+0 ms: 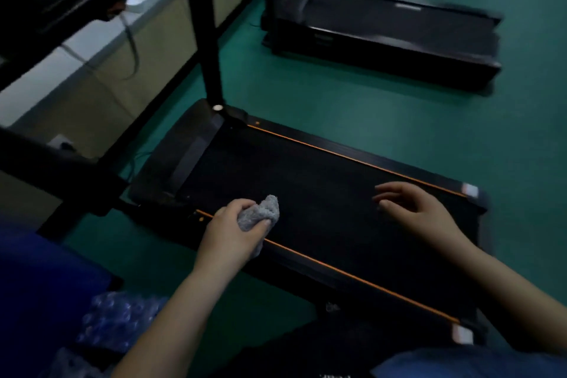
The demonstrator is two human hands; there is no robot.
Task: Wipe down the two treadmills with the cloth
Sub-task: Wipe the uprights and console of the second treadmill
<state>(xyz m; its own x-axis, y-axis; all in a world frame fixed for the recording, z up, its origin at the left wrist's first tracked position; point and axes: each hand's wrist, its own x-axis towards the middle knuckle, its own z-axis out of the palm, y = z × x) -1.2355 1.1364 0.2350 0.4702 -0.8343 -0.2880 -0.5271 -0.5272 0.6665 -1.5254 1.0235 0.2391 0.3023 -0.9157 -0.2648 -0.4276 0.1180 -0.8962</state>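
Green floor [306,95], dim room. Left hand [228,232]: fingers clenched round grey cloth [260,212], bunched at the near orange-edged rail of the near treadmill [306,187]. Belt, centre: best wiped with the cloth flattened, in long overlapping passes rail to rail. Right hand [420,209]: fingers released, loosely spread over the belt; contact unclear. Second treadmill [383,27]: far right, well apart, presumably awaiting its turn.

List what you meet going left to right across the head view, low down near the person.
Pack of water bottles → left hand gripping the grey cloth → right hand held open over the near treadmill.
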